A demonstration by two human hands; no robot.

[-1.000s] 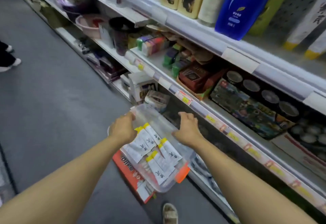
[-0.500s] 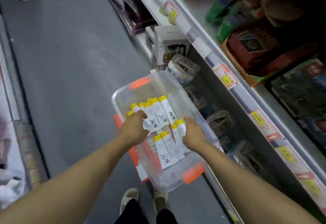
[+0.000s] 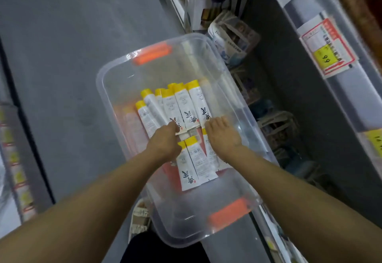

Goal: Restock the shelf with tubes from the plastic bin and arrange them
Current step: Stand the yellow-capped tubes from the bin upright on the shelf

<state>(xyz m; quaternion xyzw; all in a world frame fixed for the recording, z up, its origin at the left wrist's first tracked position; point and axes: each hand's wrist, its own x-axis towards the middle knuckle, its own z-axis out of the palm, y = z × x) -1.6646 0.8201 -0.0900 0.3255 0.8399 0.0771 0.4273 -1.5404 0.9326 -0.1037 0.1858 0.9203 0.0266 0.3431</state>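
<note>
Head view: both hands have dropped from the bin's [image 3: 107, 89] rim onto the tubes [image 3: 184, 107] inside. Left hand [image 3: 165, 144] curls round one; right hand [image 3: 222, 136] lies flat, fingers straight. Picking has begun; shelf [image 3: 339, 89] awaits.

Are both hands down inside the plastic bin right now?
Yes: the left hand and right hand both reach over the rim of the plastic bin onto the tubes.
</note>
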